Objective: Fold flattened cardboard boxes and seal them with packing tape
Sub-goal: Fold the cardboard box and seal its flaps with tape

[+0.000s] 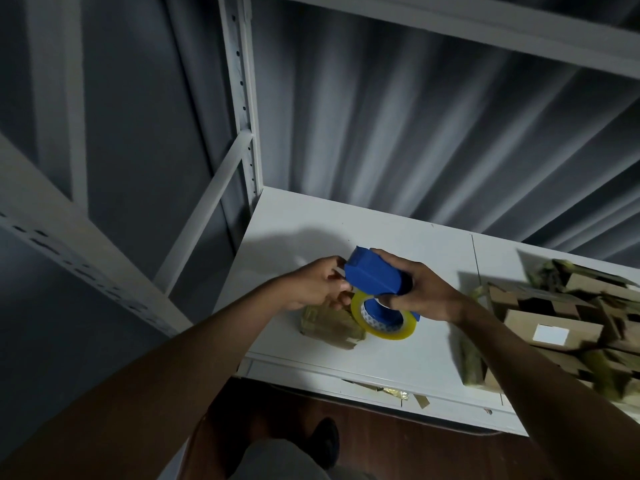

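My right hand [420, 289] grips the handle of a blue tape dispenser [372, 275], held above the white shelf [311, 223]. A yellowish roll of clear packing tape [382, 325] sits in the dispenser, just below my fingers. My left hand [318, 287] is at the dispenser's front end, fingertips pinching there, apparently at the tape's free end. Under both hands lies a small taped cardboard box [329, 325], partly hidden by the roll.
A heap of cardboard boxes and crumpled tape [561, 323] fills the shelf's right side. White rack posts [242, 98] rise at the left, with a higher shelf overhead. Tape scraps [391, 393] hang under the front edge. A dark shoe [325, 441] stands on brown floor.
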